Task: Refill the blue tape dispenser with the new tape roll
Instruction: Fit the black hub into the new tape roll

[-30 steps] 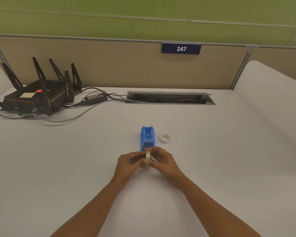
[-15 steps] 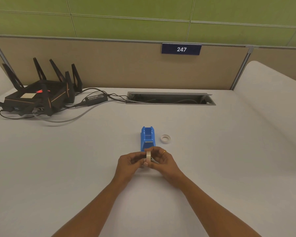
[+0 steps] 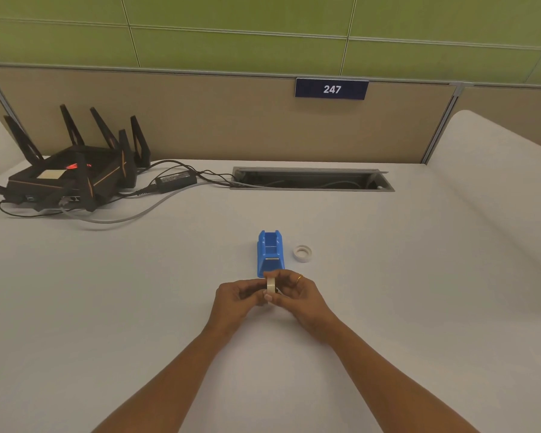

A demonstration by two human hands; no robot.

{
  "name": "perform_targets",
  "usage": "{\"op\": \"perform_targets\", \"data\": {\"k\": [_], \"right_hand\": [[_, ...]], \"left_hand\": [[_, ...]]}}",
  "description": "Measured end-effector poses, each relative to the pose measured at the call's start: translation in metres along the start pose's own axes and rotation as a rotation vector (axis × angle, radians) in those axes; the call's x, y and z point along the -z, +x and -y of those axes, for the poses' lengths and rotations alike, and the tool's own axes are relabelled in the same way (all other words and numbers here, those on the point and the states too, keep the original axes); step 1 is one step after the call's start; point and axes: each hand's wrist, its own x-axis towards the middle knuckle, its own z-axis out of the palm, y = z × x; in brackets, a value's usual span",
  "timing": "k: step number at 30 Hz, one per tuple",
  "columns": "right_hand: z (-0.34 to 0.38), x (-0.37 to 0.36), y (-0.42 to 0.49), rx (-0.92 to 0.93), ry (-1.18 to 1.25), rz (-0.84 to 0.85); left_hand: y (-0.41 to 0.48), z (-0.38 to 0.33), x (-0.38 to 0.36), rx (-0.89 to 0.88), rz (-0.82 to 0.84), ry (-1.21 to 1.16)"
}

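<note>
A wide white desk top (image 3: 107, 307) fills most of the view under soft, even light. Behind it stands a beige partition panel (image 3: 231, 120) that carries a dark blue number plate (image 3: 331, 89) reading 247; above is a green panelled wall (image 3: 231, 42). A grey metal cable slot (image 3: 306, 171) opens in the desk near the partition. A black router with upright antennas (image 3: 69, 178) sits far left.

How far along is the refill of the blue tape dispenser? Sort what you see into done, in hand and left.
Done: the blue dispenser stands with its bay empty, and a thin white ring, probably the old core, lies beside it. In hand: left hand and right hand pinch the new tape roll on edge, just short of the dispenser. Left: seating the roll in the bay.
</note>
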Motion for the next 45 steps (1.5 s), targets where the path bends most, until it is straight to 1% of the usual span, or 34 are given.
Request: {"op": "perform_targets", "data": {"k": [21, 33, 41, 45], "right_hand": [[0.0019, 0.0006, -0.0008, -0.019, 0.039, 0.051], [0.0003, -0.0013, -0.0025, -0.022, 0.09, 0.028], [-0.0019, -0.0024, -0.0027, -0.011, 0.122, 0.02], [-0.0027, -0.003, -0.0016, -0.048, 0.139, -0.011]], "left_hand": [[-0.0009, -0.0009, -0.0002, 0.002, 0.009, 0.003], [0.0019, 0.0053, -0.002, 0.033, -0.074, 0.015], [0.0, 0.0034, -0.0024, 0.027, -0.055, 0.002], [-0.0007, 0.0019, 0.0002, 0.018, -0.068, -0.049]]}}
